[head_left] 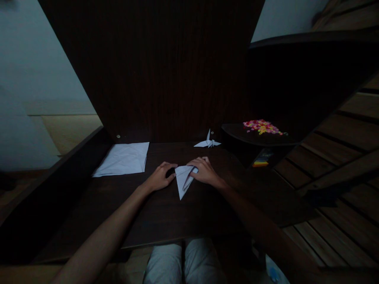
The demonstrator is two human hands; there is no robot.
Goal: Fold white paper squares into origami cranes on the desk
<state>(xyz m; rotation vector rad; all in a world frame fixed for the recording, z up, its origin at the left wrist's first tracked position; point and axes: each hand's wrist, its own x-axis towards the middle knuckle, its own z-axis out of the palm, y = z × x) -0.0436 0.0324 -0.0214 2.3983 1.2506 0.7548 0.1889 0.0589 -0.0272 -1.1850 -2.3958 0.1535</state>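
A white folded paper point(181, 180) lies on the dark wooden desk in front of me, its narrow point toward me and a flap partly raised on its right side. At its left edge, my left hand point(160, 176) steadies it with curved thumb and fingertips. My right hand point(204, 171) grips its upper right part, the thumb on the flap and the fingers along the top edge. Beyond the right hand stands a finished white paper crane point(208, 142). A stack of white paper sheets point(124, 158) rests to the left of my hands.
A small curved shelf point(233, 130) at the right holds a heap of tiny pink, red and yellow pieces point(263, 126). Under it is a small box with a yellow-orange edge point(260, 163). A dark panel point(160, 71) rises behind the desk, and a low side board point(50, 185) borders the left.
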